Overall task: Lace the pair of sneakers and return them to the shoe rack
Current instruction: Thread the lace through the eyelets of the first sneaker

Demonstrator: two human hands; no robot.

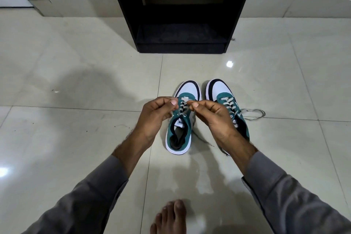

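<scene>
Left hand [158, 115] and right hand [212, 116] seen pinching grey lace [183, 107] over left sneaker [180, 129]. Right sneaker [226, 104] stood just beside, lace end trailed on tiled floor [76, 119]. Black shoe rack [180, 15] stood beyond.

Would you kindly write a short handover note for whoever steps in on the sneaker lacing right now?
Left hand and right hand each pinch the grey lace over the left sneaker.
Both sneakers stand side by side on the tiled floor, toes toward the black shoe rack.
Right sneaker is laced through its eyelets; its lace ends lie loose on the floor.
Left: finish the left sneaker's lace, deal with the loose ends, shelve the pair.
</scene>
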